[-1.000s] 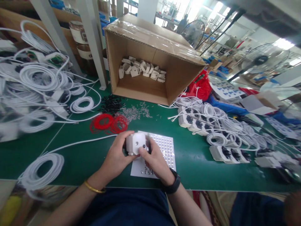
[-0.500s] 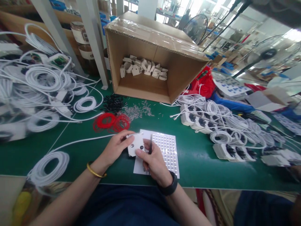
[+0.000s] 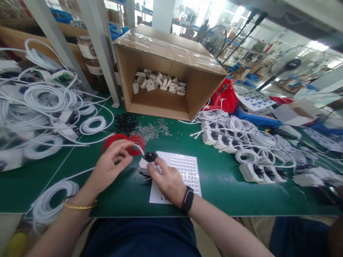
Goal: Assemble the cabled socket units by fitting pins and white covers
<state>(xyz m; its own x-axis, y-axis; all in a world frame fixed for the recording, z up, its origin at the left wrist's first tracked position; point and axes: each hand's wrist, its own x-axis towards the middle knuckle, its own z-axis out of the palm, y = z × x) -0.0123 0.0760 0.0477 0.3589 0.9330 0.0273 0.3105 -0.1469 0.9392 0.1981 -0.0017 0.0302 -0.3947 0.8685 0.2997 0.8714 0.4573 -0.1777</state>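
My right hand (image 3: 168, 180) is closed on a small white plastic housing (image 3: 144, 166) with a black fitting (image 3: 150, 156) on its upper side. A white cable (image 3: 139, 148) curves out of the fitting toward my left hand. My left hand (image 3: 114, 162) is raised just left of the housing, its fingers curved and apart, with nothing visible in them. The cable passes behind it to a white coil (image 3: 57, 198) at the table's front left. Partly under my right hand lies a white sheet (image 3: 157, 194) with rows of small shiny round dots.
Behind is a cardboard box (image 3: 155, 110) on its side, with white plastic parts inside. Red wire (image 3: 115, 139), black pieces (image 3: 125, 122) and small metal pins (image 3: 152, 131) lie before it. Cabled units (image 3: 249, 173) stand at right; cable coils (image 3: 43, 98) pile up at left.
The housing has been turned over, from its flat face with two round dots to its black fitting. My left hand has let go and moved left. The dark thin tool in my right hand no longer shows.
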